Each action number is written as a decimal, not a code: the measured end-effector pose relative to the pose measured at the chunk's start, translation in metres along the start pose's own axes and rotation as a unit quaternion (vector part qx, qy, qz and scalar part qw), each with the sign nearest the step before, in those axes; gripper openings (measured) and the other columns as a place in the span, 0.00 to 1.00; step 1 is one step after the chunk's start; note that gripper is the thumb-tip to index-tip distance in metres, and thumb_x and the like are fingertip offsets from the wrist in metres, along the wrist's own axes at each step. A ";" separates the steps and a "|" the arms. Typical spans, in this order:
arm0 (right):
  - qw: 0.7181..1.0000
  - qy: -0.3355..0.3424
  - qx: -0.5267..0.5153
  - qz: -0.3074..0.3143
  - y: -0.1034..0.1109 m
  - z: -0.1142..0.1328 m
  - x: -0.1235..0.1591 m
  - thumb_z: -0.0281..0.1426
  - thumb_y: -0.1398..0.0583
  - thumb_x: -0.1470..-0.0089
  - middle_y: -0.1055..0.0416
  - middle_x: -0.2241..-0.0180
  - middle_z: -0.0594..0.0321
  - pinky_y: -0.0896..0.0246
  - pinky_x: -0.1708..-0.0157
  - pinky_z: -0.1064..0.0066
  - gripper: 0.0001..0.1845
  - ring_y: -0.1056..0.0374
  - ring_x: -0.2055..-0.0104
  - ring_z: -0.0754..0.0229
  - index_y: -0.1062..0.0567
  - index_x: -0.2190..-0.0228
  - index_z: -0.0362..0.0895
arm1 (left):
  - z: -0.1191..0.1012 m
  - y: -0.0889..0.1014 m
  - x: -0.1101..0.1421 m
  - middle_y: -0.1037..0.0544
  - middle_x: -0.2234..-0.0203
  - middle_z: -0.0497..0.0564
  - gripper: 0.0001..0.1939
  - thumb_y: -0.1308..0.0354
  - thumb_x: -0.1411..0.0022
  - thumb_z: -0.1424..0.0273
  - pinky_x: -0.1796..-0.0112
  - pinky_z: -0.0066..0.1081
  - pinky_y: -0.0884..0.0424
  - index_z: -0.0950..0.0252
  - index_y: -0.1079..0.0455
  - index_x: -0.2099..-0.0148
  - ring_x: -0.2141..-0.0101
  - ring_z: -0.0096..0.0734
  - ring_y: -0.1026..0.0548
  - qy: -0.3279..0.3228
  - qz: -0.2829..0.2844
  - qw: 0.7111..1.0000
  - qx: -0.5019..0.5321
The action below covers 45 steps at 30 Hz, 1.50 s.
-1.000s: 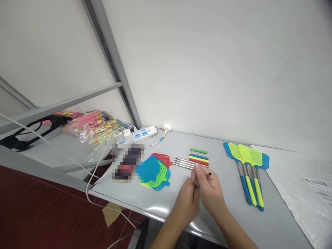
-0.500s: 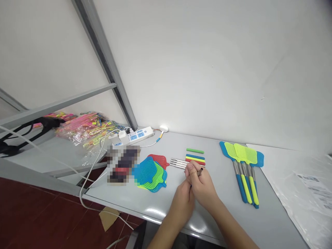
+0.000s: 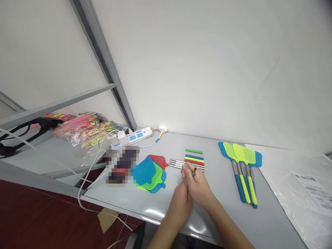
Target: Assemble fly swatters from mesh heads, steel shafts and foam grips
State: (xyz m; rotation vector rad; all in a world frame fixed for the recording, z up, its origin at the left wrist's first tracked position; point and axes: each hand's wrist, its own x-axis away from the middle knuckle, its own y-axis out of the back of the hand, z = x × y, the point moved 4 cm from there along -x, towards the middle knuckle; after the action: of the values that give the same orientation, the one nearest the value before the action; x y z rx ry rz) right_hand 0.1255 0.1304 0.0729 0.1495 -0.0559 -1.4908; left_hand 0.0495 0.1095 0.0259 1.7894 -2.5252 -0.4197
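Note:
My right hand (image 3: 197, 185) is closed around a dark metal rod (image 3: 194, 171), whose end pokes out above the thumb. Pressed up against it from below, my left hand (image 3: 181, 200) is closed too; what its fingers hold is hidden. Just beyond the hands lie several thin silver rods (image 3: 175, 163), partly covered by my right hand. Behind these are coloured grip sleeves: a green sleeve (image 3: 194, 151), a blue sleeve (image 3: 194, 156), a yellow one and a red one. To the left sits an overlapping pile of fly swatter heads (image 3: 157, 175) in blue, green and red.
Several whole fly swatters (image 3: 245, 173) lie together on the right, beside a white plastic bag (image 3: 290, 183). A power strip (image 3: 140, 135) with cables stands at the back left. Bagged colourful goods (image 3: 83, 129) lie beyond the metal frame (image 3: 111, 69). A blurred patch hides something left of the heads.
Both hands stay pressed together. The rod end above my right thumb has shifted slightly left, and the right hand has turned a little. The whole view has moved slightly.

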 end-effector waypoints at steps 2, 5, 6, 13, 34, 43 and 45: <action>1.000 0.001 0.003 -0.002 0.000 -0.001 -0.001 0.46 0.53 0.36 0.45 0.78 0.70 0.52 0.73 0.71 0.22 0.48 0.75 0.64 0.41 0.76 0.46 | 0.001 0.000 0.000 0.23 0.54 0.58 0.23 0.54 0.35 0.76 0.57 0.36 0.30 0.66 0.38 0.39 0.55 0.42 0.25 -0.008 -0.004 1.000 0.005; 1.000 -0.002 0.008 0.000 -0.001 -0.002 -0.002 0.46 0.53 0.35 0.45 0.78 0.70 0.51 0.72 0.71 0.22 0.48 0.75 0.64 0.42 0.76 0.46 | 0.004 -0.001 -0.001 0.25 0.50 0.59 0.24 0.54 0.36 0.76 0.54 0.37 0.30 0.66 0.40 0.37 0.50 0.44 0.27 -0.005 -0.005 1.000 0.000; 1.000 -0.005 0.007 0.002 -0.002 -0.003 -0.003 0.46 0.53 0.36 0.45 0.78 0.70 0.51 0.73 0.71 0.22 0.49 0.75 0.64 0.42 0.76 0.46 | 0.005 -0.001 -0.001 0.25 0.50 0.60 0.24 0.54 0.36 0.77 0.54 0.37 0.30 0.66 0.40 0.38 0.49 0.44 0.28 -0.004 -0.005 1.000 -0.002; 1.000 -0.008 0.006 -0.001 -0.002 -0.005 -0.003 0.46 0.53 0.36 0.45 0.78 0.69 0.51 0.72 0.70 0.22 0.48 0.74 0.63 0.42 0.76 0.47 | 0.003 0.000 -0.001 0.23 0.54 0.59 0.21 0.52 0.37 0.75 0.55 0.37 0.29 0.66 0.34 0.42 0.49 0.46 0.27 -0.003 -0.012 1.000 0.003; 1.000 0.008 0.019 0.006 0.000 -0.007 0.004 0.45 0.53 0.35 0.43 0.77 0.68 0.48 0.69 0.69 0.21 0.45 0.72 0.61 0.42 0.77 0.47 | 0.001 0.000 0.000 0.23 0.54 0.59 0.21 0.52 0.37 0.77 0.58 0.36 0.29 0.66 0.34 0.43 0.54 0.44 0.26 -0.009 -0.009 1.000 -0.008; 0.991 0.038 -0.103 -0.073 0.018 -0.012 0.022 0.46 0.47 0.38 0.47 0.81 0.70 0.41 0.60 0.64 0.22 0.46 0.76 0.63 0.38 0.79 0.47 | -0.004 -0.003 0.003 0.23 0.59 0.55 0.13 0.55 0.33 0.73 0.58 0.35 0.32 0.65 0.30 0.53 0.58 0.39 0.26 -0.016 0.012 0.999 -0.034; 0.973 0.043 -0.184 -0.129 0.029 -0.006 0.023 0.46 0.47 0.38 0.48 0.83 0.71 0.40 0.57 0.62 0.23 0.47 0.77 0.63 0.38 0.80 0.47 | -0.003 -0.003 0.003 0.23 0.60 0.54 0.10 0.52 0.33 0.71 0.57 0.35 0.33 0.63 0.31 0.55 0.58 0.39 0.27 0.002 0.011 0.999 -0.050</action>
State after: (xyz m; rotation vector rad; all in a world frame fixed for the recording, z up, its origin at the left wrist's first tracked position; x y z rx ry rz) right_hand 0.1570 0.1101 0.0696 -0.0820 0.3205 -1.7249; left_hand 0.0520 0.1049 0.0273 1.7250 -2.4714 -0.5319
